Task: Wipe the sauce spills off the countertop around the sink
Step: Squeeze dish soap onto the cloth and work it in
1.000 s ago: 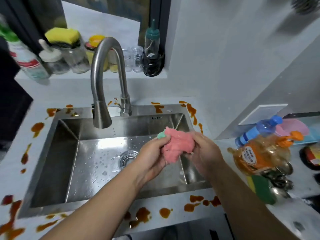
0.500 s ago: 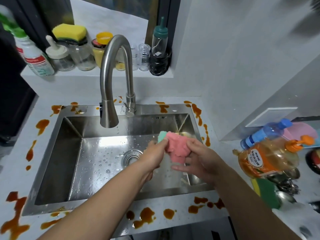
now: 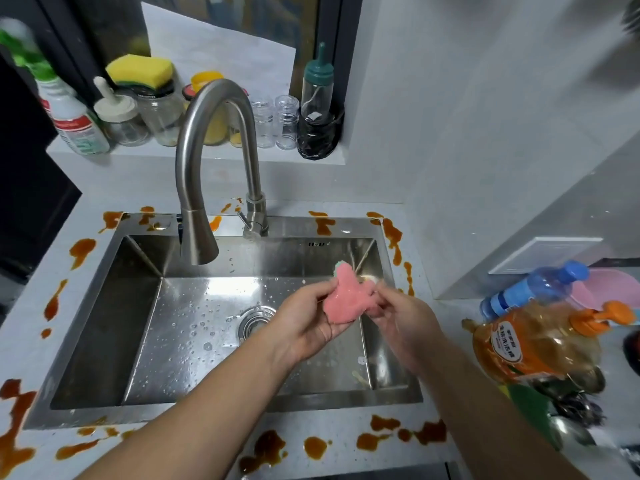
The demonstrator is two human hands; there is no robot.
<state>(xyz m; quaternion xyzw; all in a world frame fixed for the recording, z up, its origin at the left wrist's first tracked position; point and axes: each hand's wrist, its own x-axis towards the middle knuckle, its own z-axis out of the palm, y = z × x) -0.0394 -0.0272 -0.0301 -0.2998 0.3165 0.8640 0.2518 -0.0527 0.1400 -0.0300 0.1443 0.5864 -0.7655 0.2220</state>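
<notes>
A wet pink cloth [image 3: 346, 299] with a green edge hangs over the right half of the steel sink [image 3: 104, 306]. My left hand [image 3: 304, 323] holds it from below and the left, fingers curled round its lower part. My right hand [image 3: 405, 320] pinches its right edge. Brown sauce spills [image 3: 266, 445] dot the pale countertop [image 3: 27, 306] on every side of the sink: along the front edge, down the left side [image 3: 81, 249], behind the tap and down the right rim [image 3: 393, 233].
The curved steel tap [image 3: 207, 161] rises behind the sink. Jars, a yellow sponge [image 3: 140, 71] and bottles crowd the window ledge. At the right stand an orange soap bottle [image 3: 530, 344], a blue water bottle [image 3: 533, 289] and a green scouring pad.
The bunched cloth has been pulled open between my hands and now hangs flatter. Both hands have shifted slightly right over the sink, and my view has tilted down a little.
</notes>
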